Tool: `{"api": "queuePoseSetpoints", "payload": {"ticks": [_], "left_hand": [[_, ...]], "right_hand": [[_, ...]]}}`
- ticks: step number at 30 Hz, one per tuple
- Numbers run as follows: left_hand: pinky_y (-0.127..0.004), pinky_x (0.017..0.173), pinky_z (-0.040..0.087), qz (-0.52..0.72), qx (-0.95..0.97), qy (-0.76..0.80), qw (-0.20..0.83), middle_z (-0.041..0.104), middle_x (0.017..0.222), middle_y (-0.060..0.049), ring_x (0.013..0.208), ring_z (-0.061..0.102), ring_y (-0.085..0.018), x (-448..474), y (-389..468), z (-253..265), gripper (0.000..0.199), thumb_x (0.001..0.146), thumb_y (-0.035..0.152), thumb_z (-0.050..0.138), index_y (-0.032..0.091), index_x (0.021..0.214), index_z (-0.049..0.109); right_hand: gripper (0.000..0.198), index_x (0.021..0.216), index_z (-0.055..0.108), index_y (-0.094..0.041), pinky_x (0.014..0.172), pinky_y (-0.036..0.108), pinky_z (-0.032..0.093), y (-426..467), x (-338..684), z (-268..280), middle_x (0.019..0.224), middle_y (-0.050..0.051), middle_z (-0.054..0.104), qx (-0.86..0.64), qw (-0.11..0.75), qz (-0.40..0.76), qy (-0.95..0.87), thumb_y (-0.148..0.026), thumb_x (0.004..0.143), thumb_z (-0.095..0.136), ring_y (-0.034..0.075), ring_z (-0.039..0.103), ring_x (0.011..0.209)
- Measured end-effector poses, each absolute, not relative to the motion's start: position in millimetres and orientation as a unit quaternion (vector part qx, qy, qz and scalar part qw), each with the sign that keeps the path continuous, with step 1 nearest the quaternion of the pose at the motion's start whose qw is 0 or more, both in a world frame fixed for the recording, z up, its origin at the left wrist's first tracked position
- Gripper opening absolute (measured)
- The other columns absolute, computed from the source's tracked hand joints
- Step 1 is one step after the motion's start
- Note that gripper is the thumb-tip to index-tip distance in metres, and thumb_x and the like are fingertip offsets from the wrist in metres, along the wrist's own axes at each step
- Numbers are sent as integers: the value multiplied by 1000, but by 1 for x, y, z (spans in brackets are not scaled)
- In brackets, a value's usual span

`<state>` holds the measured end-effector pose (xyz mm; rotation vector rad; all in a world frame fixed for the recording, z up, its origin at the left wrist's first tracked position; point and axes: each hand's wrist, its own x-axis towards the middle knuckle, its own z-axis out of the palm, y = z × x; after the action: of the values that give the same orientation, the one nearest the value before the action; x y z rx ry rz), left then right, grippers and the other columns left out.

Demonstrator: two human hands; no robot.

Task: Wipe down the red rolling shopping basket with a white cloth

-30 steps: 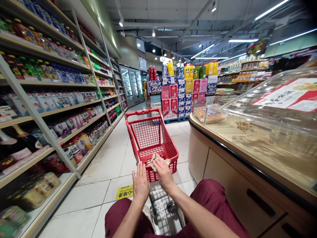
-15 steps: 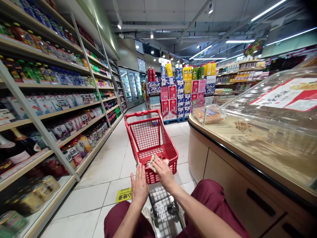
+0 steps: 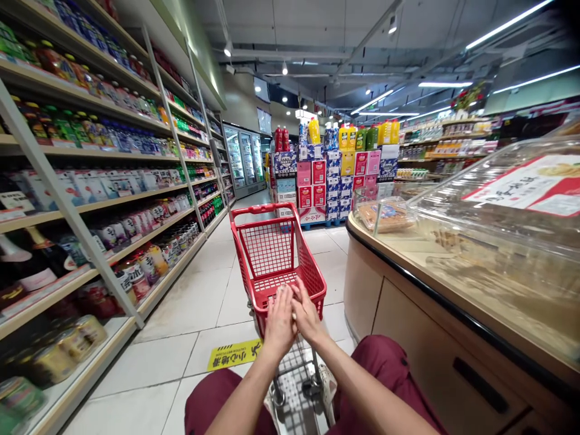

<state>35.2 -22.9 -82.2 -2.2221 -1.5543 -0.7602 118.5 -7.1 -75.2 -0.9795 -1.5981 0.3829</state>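
A red plastic shopping cart (image 3: 272,238) stands right in front of me, its grid basket facing up. Over the near end of the basket, my left hand (image 3: 280,320) and my right hand (image 3: 308,314) are pressed together, side by side, with the fingers pointing away from me. Between them they hold a pale cloth that is nearly all hidden; only a whitish bit seems to show at the fingertips. The near rim of the cart lies just beneath the hands and is partly covered by them.
Shelves of drinks (image 3: 122,151) line the left. A wooden counter (image 3: 362,272) with clear plastic covers stands close on the right. Stacked drink cartons (image 3: 319,196) rise ahead. A yellow floor sticker (image 3: 233,355) lies left of the cart; my knees flank its near end.
My left hand has moved right and my right hand has drawn in, so they now meet over the near rim. The cloth, plain under my right hand before, is now mostly hidden.
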Motion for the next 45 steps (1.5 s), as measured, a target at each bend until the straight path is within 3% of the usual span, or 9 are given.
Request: {"api": "queuePoseSetpoints", "payload": {"ticks": [6,10,14,19,23,30,35,39,45], "left_hand": [[-36,96,41,-212,-814,-516,162,59,118,-5,112,51,-17,-6,-19,-69,44,74,6,43,24,112,55],[-38,100,37,-211,-790,-536,210,53,125,-5,118,46,-17,-40,-32,-64,45,77,6,39,25,115,54],[-38,96,43,-204,-815,-511,182,55,124,-8,116,48,-19,15,-25,-67,41,79,7,36,20,114,55],[-34,98,40,-205,-832,-484,178,53,126,-1,118,46,-16,22,-21,-66,44,80,7,37,27,115,53],[-41,97,40,-247,-786,-531,197,51,127,-10,119,45,-20,-31,-29,-71,38,80,8,40,21,112,56],[-38,99,37,-185,-848,-484,109,50,129,-5,119,44,-18,24,-19,-65,39,82,12,41,28,116,52],[-50,103,27,-173,-825,-529,93,61,112,-6,106,53,-18,-17,-19,-45,31,85,18,35,23,107,56],[-43,101,30,-154,-811,-561,64,64,82,-2,83,58,-14,-28,-23,-42,25,84,18,35,20,91,59],[-37,94,34,-221,-796,-558,81,62,85,-2,86,56,-14,20,-35,-55,28,79,8,36,21,92,57]], "right_hand": [[46,130,40,-14,97,42,38,10,176,-89,125,13,52,-519,603,111,-596,-30,87,32,22,48,115],[45,123,48,-11,99,45,36,8,192,-110,124,13,52,-541,571,87,-611,-31,87,29,23,46,117],[46,122,49,-9,99,44,36,3,183,-117,128,15,48,-548,568,79,-609,-32,87,27,23,40,122],[46,119,51,-12,96,43,39,7,199,-116,119,14,55,-552,553,82,-619,-35,87,27,23,49,114],[49,117,53,-10,97,44,39,5,217,-118,119,15,56,-568,562,73,-597,-37,86,27,24,50,112],[45,118,52,-11,100,42,36,-9,180,-106,127,13,49,-507,541,66,-668,-34,87,29,20,42,120],[45,120,52,-11,102,44,32,-11,167,-111,132,13,44,-528,510,73,-676,-32,88,27,22,36,125],[51,123,48,-6,105,45,27,-8,163,-121,138,15,35,-534,487,76,-687,-38,89,29,25,19,133],[56,128,42,-4,106,45,25,4,199,-127,140,16,30,-521,454,81,-718,-41,89,26,24,14,134]]}}
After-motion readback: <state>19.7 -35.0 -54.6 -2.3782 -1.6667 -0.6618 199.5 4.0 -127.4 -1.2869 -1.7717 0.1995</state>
